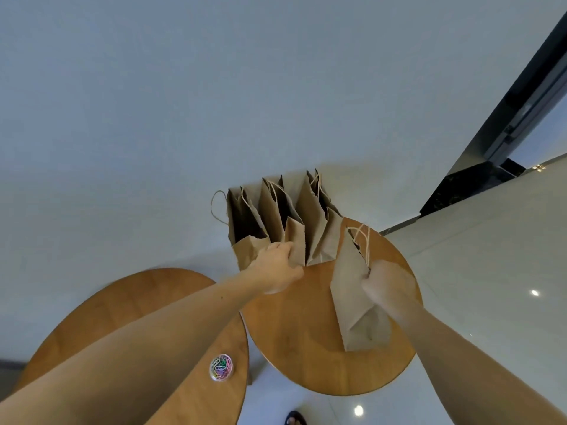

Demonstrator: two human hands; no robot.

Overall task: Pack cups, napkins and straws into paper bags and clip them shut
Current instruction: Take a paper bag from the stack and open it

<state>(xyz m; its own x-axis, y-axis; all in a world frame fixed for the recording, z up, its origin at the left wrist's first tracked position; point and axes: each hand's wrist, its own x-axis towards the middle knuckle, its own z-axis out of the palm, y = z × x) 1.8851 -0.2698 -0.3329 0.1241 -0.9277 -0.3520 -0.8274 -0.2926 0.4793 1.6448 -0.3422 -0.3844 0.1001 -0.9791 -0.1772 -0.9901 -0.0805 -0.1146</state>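
**Ana:** What is at the lower left?

**Ben:** A round wooden table (pixel 122 317). A small clear tub of coloured paper clips (pixel 220 367) sits on it.

**Ana:** And the left grip (pixel 276 268)?

**Ben:** It is in the middle. Its fingers curl round the low edge of a row of open brown paper bags (pixel 276 216). The row stands at the far edge of a second round wooden table (pixel 306 348).

**Ana:** The right grip (pixel 383 286)?

**Ben:** It is blurry. It holds the top of a single brown paper bag (pixel 349 296), which tilts over that table, just right of the row.
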